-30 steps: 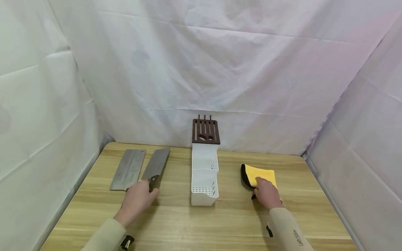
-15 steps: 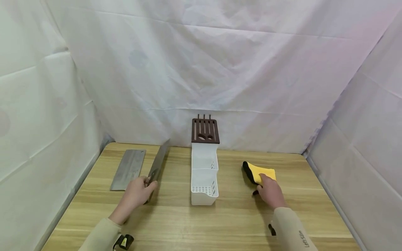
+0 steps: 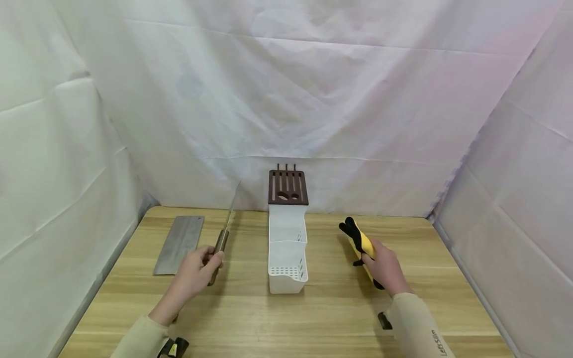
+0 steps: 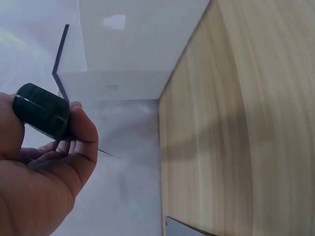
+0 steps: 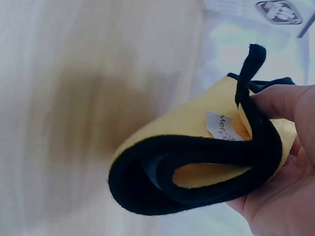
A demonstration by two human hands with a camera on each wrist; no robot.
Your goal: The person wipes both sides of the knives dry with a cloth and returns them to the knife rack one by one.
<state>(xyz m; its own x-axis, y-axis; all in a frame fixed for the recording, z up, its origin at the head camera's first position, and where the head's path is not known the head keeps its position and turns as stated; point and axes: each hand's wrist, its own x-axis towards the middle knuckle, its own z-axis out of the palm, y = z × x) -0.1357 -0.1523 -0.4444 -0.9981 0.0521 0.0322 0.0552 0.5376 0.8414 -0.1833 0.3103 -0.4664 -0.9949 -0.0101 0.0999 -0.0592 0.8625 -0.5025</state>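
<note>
My left hand [image 3: 190, 273] grips a cleaver by its dark handle [image 4: 42, 110]. The blade is raised and turned nearly edge-on in the head view, pointing away toward the back wall. Flat on the table to the left lies a second cleaver [image 3: 180, 243]; my hand and wrist cover its handle end. At the right, my right hand [image 3: 386, 266] pinches a folded yellow cloth [image 5: 167, 120] between thumb and fingers. It has black edging, a white label and a black loop, and it hangs over the table.
Between the hands stands a white knife holder [image 3: 286, 286] with a brown slotted top [image 3: 288, 188] and open, perforated compartments in front. The wooden table [image 3: 250, 328] is bordered by white cloth walls [image 3: 286, 99] at the back and sides.
The left hand has lifted the cleaver and turned its blade from lying flat to nearly edge-on. The right hand has raised the yellow cloth and tilted it, so its black edging now shows.
</note>
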